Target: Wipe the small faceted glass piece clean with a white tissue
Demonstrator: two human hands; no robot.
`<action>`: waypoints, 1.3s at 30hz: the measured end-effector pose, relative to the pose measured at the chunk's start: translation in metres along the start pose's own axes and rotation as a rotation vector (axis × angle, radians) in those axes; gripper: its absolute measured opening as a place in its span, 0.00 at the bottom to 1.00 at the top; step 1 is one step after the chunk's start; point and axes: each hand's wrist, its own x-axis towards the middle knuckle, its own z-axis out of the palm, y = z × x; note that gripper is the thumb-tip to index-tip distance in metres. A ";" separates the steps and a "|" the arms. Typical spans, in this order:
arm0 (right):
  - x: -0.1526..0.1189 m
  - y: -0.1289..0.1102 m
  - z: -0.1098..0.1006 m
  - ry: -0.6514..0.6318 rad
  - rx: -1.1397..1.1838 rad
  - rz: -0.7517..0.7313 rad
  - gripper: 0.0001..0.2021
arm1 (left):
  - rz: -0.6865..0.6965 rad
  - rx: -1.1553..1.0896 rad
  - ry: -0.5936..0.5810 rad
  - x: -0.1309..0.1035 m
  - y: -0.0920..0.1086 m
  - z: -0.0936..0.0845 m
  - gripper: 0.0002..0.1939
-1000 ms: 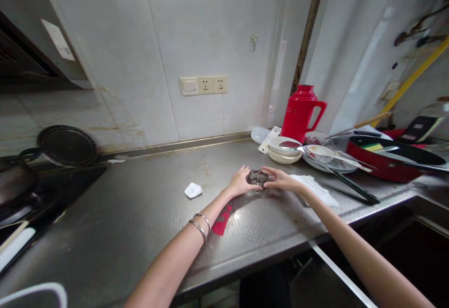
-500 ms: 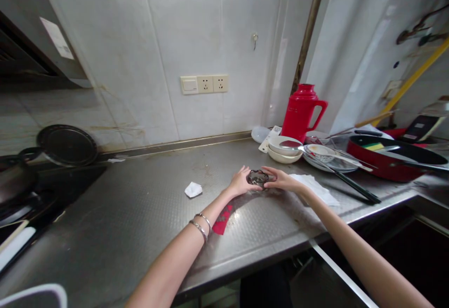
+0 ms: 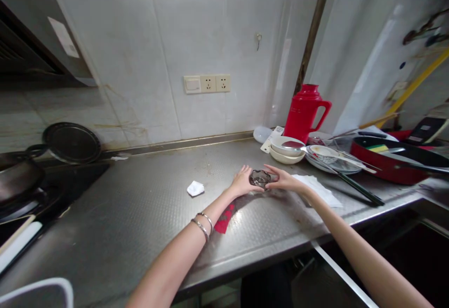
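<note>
A small smoky glass ashtray (image 3: 260, 178) with a wavy rim is between my two hands, on or just over the steel counter (image 3: 147, 214). My left hand (image 3: 243, 182) curves round its left side, thumb at the near edge. From the right, my right hand (image 3: 280, 178) grips it with thumb and fingers. A red patterned strip (image 3: 223, 221) lies on the counter beside my left forearm, partly hidden by it. Left of my left hand is a crumpled white tissue (image 3: 195, 188).
Stacked bowls (image 3: 286, 156), a red thermos (image 3: 304, 114), a red pan (image 3: 389, 165) and a white cloth (image 3: 321, 190) sit on the right, with long utensils over the dishes. At left are a pot (image 3: 17, 177) on the stove and a round dark lid (image 3: 72, 143) against the wall.
The whole view has shifted slightly, so things appear a little farther right. Both hands keep their places around the ashtray, with hardly any visible movement.
</note>
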 end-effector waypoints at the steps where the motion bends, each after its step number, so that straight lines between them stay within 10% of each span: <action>1: 0.000 -0.004 -0.001 0.010 -0.021 -0.014 0.51 | -0.025 0.015 -0.018 -0.001 0.001 -0.002 0.55; 10: 0.030 -0.051 0.017 0.156 -0.089 -0.151 0.44 | -0.172 0.106 0.034 -0.032 -0.019 -0.049 0.53; 18: 0.080 -0.091 0.103 0.160 -0.025 -0.245 0.38 | -0.484 0.230 0.181 -0.104 -0.093 -0.127 0.40; 26: 0.092 -0.088 0.193 0.079 -0.595 -0.292 0.26 | -0.679 0.349 0.303 -0.199 -0.149 -0.191 0.31; 39: 0.083 -0.060 0.220 0.127 -0.762 -0.308 0.24 | -0.681 0.548 0.234 -0.248 -0.162 -0.197 0.25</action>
